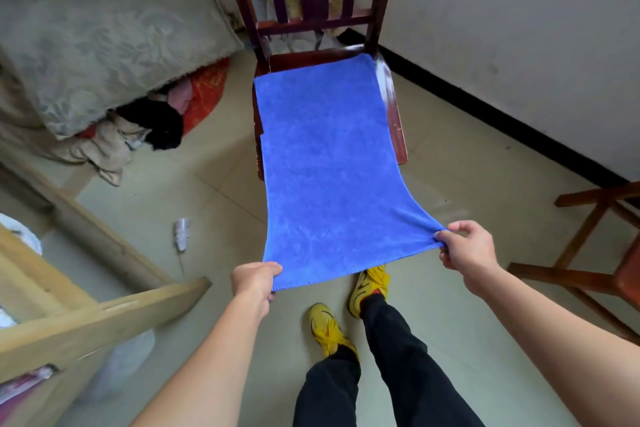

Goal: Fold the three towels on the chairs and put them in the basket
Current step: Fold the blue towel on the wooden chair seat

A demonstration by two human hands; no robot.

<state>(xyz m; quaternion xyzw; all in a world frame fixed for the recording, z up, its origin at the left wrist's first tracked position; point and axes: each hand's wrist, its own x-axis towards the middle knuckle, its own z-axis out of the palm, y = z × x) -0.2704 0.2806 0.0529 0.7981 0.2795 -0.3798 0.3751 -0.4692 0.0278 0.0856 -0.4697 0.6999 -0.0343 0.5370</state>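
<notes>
Now both grips pinch blue towel (325, 166) corners.

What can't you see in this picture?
Head view:
- Basket, other two towels: not in frame.
- Chair seat: mostly covered by the blue towel.
- Second chair: cut off by the right edge.
- Left hand, right hand: gripping fingertips tucked behind towel corners.

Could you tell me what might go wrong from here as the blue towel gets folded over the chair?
Each hand, left hand and right hand, pinches only a near corner of the blue towel; a slipped grip could drop that edge onto the floor. The far end merely rests on the chair seat, so pulling may drag it off. A plastic cup lies on the floor near the feet, a possible trip hazard.
</notes>
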